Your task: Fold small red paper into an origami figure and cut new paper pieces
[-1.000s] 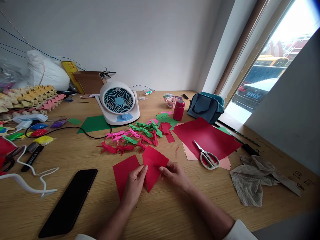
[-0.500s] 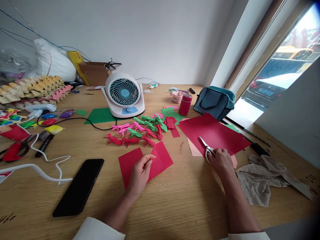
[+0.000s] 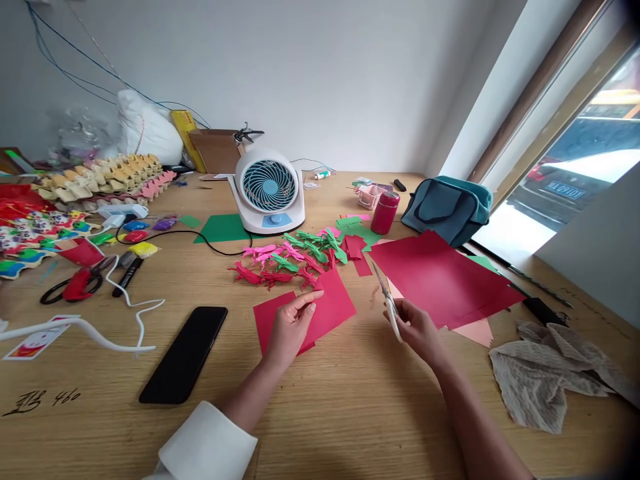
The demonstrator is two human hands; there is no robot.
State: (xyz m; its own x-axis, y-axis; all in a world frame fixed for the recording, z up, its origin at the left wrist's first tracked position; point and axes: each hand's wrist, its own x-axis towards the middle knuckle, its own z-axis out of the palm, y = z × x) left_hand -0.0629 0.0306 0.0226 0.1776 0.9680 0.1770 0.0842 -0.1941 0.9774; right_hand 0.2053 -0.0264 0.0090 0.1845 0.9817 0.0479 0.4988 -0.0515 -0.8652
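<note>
My left hand point(image 3: 290, 328) is closed, pinching a piece of red paper point(image 3: 336, 305) between thumb and fingers. A second red sheet point(image 3: 266, 319) lies beneath that hand, on the table. In my right hand point(image 3: 416, 331) is a pair of scissors point(image 3: 393, 316) with white handles, its blades pointing up and away from me. The blades are apart from the paper in my left hand. A large red sheet point(image 3: 440, 277) lies just beyond my right hand, over pale pink paper point(image 3: 473, 331). Past my left hand are several folded paper figures point(image 3: 287, 259) in pink, green and red.
A black phone point(image 3: 184, 357) lies left of my left arm. Behind the figures stands a white fan point(image 3: 270, 190). Farther right are a red flask point(image 3: 385, 213) and a blue bag point(image 3: 447, 210). A crumpled cloth point(image 3: 545, 373) lies at right, red-handled scissors point(image 3: 77, 285) at left.
My right hand has lifted the scissors off the large red sheet and brought them left, towards my left hand. The pinched red paper has shifted over the other sheet. The view has turned slightly left.
</note>
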